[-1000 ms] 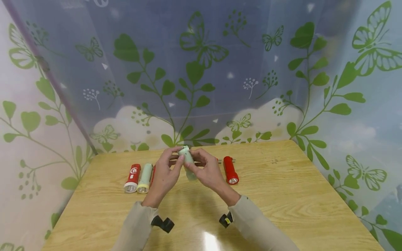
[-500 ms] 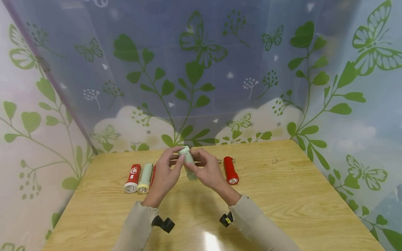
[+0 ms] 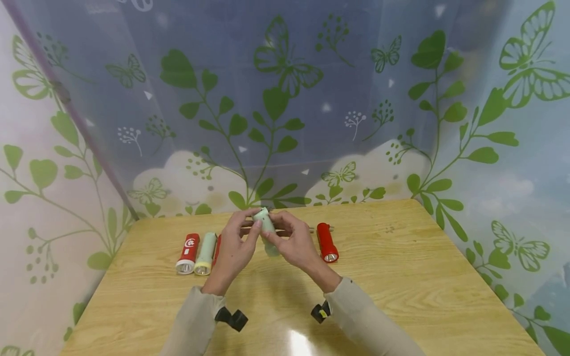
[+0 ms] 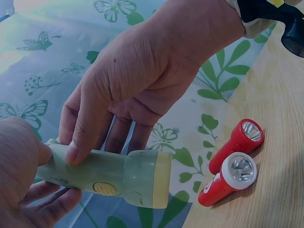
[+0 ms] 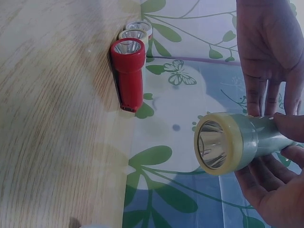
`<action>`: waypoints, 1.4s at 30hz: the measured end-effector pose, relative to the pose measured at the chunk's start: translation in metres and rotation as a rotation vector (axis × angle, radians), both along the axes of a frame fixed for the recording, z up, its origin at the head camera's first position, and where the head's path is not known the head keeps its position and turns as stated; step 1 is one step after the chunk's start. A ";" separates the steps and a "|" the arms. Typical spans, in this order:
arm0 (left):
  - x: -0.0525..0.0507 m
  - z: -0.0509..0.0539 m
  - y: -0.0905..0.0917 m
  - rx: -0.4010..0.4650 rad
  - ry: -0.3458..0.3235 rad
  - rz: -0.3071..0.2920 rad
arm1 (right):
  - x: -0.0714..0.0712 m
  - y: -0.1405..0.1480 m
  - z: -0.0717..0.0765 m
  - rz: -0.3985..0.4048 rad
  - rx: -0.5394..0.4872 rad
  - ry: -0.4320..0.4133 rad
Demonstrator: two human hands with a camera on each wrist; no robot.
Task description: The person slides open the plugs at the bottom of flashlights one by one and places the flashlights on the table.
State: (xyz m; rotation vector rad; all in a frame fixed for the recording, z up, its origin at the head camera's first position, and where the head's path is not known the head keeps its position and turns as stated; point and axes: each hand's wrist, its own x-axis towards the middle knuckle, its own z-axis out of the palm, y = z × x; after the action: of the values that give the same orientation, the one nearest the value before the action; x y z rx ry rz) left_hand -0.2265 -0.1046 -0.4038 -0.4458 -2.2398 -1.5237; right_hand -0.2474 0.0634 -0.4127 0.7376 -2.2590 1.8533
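A pale green flashlight (image 3: pixel 265 222) with a cream rim is held between both hands above the table's back part. My left hand (image 3: pixel 234 245) pinches it near its tail, thumb on the near side. My right hand (image 3: pixel 296 243) grips the body from the other side. In the left wrist view the flashlight (image 4: pixel 111 178) lies sideways, its oval switch showing, with the right hand's (image 4: pixel 137 71) thumb on the casing and the left hand (image 4: pixel 19 175) at its tail. The right wrist view shows its reflector (image 5: pixel 212 145), the left hand (image 5: pixel 270 52) above and the right hand (image 5: pixel 280 194) below.
On the wooden table (image 3: pixel 401 296), a red-and-white flashlight (image 3: pixel 189 251), another green one (image 3: pixel 206 252) and a red one (image 5: pixel 129 78) stand in a row at left. Right of the hands lies a red flashlight (image 3: pixel 327 242). Another red-and-white flashlight (image 4: pixel 218 187) shows in the left wrist view.
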 end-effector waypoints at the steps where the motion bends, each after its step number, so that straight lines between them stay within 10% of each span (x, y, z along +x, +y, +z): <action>1: 0.000 0.000 0.000 -0.003 0.002 -0.001 | 0.000 0.000 0.000 -0.001 0.002 0.000; 24: 0.002 -0.002 0.000 -0.038 -0.015 0.012 | 0.020 -0.003 0.024 -0.012 0.000 -0.056; 42: -0.001 -0.001 0.000 -0.040 -0.048 0.013 | 0.001 -0.006 0.000 0.014 -0.004 -0.015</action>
State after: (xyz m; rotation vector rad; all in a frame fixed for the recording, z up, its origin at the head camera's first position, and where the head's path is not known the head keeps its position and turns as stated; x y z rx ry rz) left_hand -0.2277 -0.1048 -0.4044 -0.4100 -2.3084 -1.5009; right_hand -0.2460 0.0576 -0.4127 0.7426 -2.2641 1.8759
